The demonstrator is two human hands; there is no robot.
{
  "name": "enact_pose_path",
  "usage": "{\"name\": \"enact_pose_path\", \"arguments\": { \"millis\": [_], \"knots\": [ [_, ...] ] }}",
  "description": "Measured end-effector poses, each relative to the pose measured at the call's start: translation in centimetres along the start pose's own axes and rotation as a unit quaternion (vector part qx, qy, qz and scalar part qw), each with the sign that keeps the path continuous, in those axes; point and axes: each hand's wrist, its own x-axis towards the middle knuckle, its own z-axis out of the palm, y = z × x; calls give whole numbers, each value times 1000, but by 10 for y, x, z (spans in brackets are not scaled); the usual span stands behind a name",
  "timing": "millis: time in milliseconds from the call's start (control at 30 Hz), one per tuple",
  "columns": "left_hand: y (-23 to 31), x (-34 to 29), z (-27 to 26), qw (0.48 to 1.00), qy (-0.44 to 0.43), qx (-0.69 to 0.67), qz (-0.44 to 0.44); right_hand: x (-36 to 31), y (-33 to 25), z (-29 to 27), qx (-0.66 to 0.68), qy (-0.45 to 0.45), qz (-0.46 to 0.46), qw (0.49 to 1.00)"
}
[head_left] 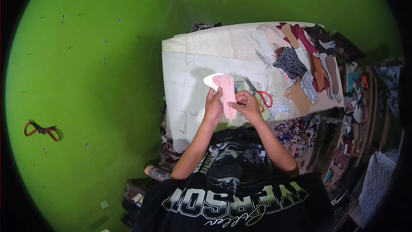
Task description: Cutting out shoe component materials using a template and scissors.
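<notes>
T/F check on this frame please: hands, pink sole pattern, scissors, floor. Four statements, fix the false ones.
1. Both hands, left hand and right hand, hold the pink sole-shaped pattern. True.
2. The red-handled scissors are in the right hand. False: they lie on the white work board, just right of it.
3. Another pair of orange-handled scissors lies on the green floor. True.
4. The cut pieces are piled at the board's left end. False: they are at its right end.

Black printed T-shirt [231, 189], bare forearms
</notes>
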Motion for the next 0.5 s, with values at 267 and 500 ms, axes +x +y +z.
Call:
{"name": "enact_pose_path", "arguments": {
  "millis": [267,500],
  "knots": [
    [35,11,-28,996,8,-80,23,2,4,13,20,109,-3,994],
    [57,12,-26,996,-30,-82,17,12,20,3,-235,227,-94,941]
  ]
}}
